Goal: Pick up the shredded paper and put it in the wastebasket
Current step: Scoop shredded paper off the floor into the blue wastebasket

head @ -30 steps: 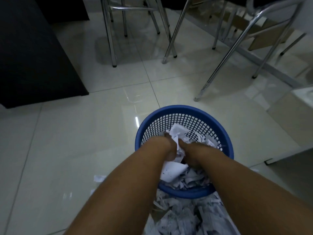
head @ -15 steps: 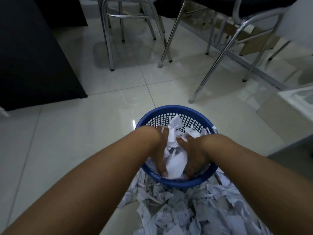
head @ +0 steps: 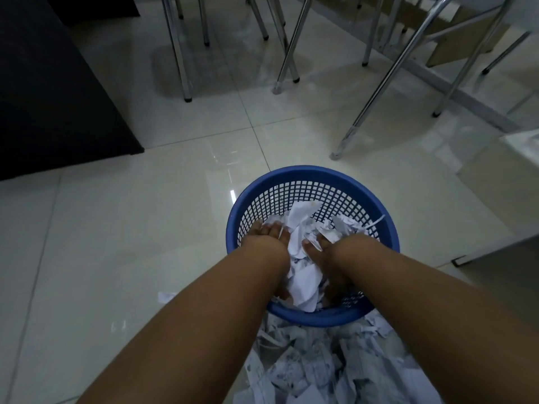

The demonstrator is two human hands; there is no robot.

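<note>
A blue mesh wastebasket (head: pixel 309 172) stands on the tiled floor in front of me. Both my hands are inside it, near its front wall. My left hand (head: pixel 269 232) and my right hand (head: pixel 328 269) press a wad of white shredded paper (head: pixel 302 277) between them, fingers pointing down toward the near rim. The right thumb lies on top of the wad. My forearms hide much of each hand. More shreds fill the basket behind the wad. A loose pile of shredded paper (head: pixel 318 368) lies on the floor against the basket's near side.
A black cabinet (head: pixel 49 91) stands at the left. Chrome chair and table legs (head: pixel 287 45) cross the floor behind the basket. A pale cabinet corner (head: pixel 501 182) is at the right. One stray paper scrap (head: pixel 166 296) lies left of my left forearm.
My hands have stayed in the basket with the wad between them and sit a little deeper. The view has shifted, so more of the basket's far wall shows.
</note>
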